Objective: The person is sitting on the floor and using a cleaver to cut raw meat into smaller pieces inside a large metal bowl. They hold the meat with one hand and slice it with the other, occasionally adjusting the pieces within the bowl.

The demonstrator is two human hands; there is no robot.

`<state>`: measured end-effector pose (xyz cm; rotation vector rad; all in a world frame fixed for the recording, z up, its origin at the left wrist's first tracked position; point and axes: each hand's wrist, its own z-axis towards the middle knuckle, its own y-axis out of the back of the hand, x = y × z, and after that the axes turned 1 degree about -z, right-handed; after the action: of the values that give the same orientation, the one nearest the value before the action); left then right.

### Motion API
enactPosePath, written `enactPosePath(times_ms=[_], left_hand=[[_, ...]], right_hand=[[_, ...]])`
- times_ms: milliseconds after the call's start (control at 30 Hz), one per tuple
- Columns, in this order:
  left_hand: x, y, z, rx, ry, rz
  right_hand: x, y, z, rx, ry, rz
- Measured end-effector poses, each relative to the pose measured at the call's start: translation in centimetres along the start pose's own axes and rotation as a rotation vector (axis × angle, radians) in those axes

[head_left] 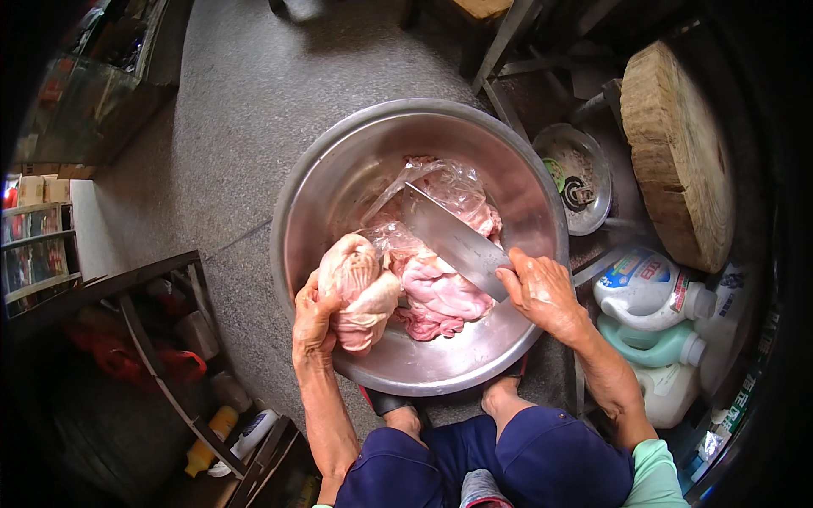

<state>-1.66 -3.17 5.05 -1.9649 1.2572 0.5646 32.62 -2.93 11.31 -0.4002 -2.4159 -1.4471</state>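
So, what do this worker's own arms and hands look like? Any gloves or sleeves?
These are human hands, without machinery or cables. The left hand and right hand are ungloved; the left forearm and right forearm are bare, with no watch or bracelet visible. A plain, light mint-green fabric sleeve covers the right arm near the elbow; too little shows to judge the left one.

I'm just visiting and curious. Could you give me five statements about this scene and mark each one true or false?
1. The right hand holds a cleaver. True.
2. The left hand is empty. False: it holds a pale piece of meat.
3. The metal basin is square. False: it is round.
4. Some clear plastic lies in the basin. True.
5. The thick wooden block is inside the basin. False: it is outside, to the right.
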Motion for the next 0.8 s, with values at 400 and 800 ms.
enactPosePath(times_ms=[400,800], left_hand=[[2.8,-0.6,2.5,0.267,0.301,-0.373],[2.8,-1.3,1.7,0.195,0.294,-0.256]], right_hand=[[1.2,2.6,-2.0,-0.148,0.075,0.117],[1.2,4.0,0.1,-0.056,0.307,0.022]])
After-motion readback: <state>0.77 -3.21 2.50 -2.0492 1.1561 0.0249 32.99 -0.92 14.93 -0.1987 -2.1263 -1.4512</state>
